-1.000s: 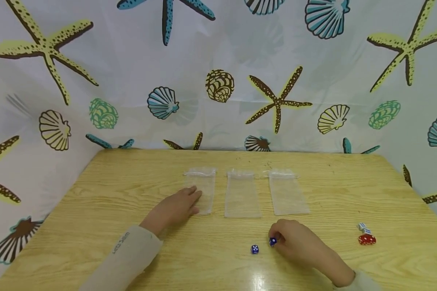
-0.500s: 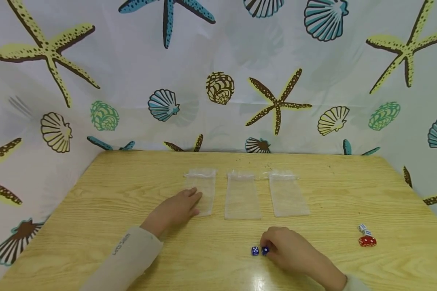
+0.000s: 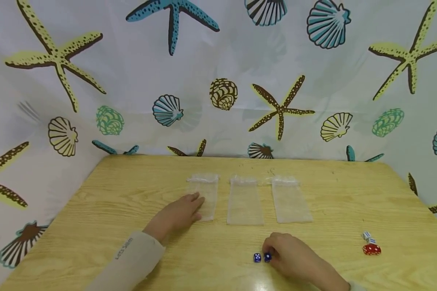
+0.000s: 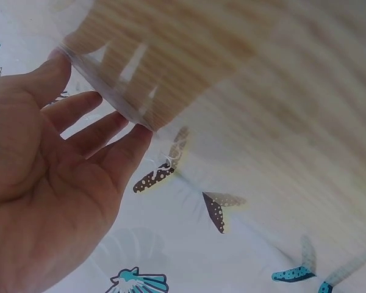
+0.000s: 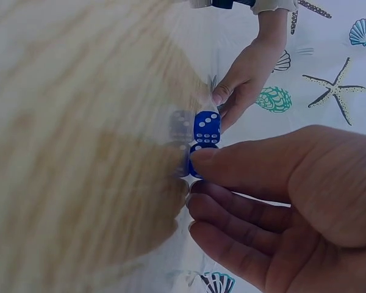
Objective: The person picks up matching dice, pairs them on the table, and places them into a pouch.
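My left hand (image 3: 178,214) rests with extended fingers on the lower part of a sheer drawstring bag (image 3: 209,198), the leftmost of three. In the left wrist view its fingertips (image 4: 141,135) lie along the bag's edge. A blue die (image 3: 267,257) with white pips is pinched between the thumb and fingers of my right hand (image 3: 293,255), low over the table. Just left of it sits another blue die (image 3: 257,257). The right wrist view has the held die (image 5: 196,166) mostly behind the thumb, close beside the other die (image 5: 207,127).
The middle bag (image 3: 245,204) and the right bag (image 3: 292,202) lie flat in the same row. Farther right are white dice (image 3: 366,235) and red dice (image 3: 372,249), grouped together. A patterned curtain (image 3: 218,121) borders the wooden table (image 3: 105,226) at the back and sides.
My right hand has carried the pinched blue die leftward, up close to the other blue die. My left hand stays on the left bag. The head view has tilted slightly up.
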A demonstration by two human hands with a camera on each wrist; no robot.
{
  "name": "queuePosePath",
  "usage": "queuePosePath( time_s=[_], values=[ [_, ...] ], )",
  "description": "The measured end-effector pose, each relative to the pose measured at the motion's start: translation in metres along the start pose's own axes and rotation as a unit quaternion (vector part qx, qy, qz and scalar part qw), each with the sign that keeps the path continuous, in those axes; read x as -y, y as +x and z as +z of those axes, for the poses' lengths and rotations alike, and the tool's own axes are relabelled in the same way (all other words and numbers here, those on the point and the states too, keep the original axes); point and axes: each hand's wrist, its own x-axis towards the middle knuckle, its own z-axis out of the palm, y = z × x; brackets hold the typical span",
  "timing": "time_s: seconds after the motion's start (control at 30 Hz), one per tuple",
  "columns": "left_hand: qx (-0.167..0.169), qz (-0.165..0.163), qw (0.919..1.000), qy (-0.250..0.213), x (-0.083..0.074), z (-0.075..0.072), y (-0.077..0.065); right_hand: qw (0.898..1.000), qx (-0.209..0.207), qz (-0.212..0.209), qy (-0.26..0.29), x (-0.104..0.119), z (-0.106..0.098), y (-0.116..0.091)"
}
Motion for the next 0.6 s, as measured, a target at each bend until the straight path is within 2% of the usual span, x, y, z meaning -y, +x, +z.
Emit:
queuePosePath(
  time_s=[0.27, 0.6],
  values=[
    [-0.002, -0.001, 1.0000, 0.000, -0.0044, -0.0022, -0.0016, 1.000, 0.012, 0.012, 0.020, -0.0013, -0.0021, -0.0011],
    [-0.012, -0.008, 0.9998, -0.011, -0.0089, -0.0061, -0.0046, 1.000, 0.008, -0.001, -0.004, -0.0045, -0.0062, -0.0041]
  ],
)
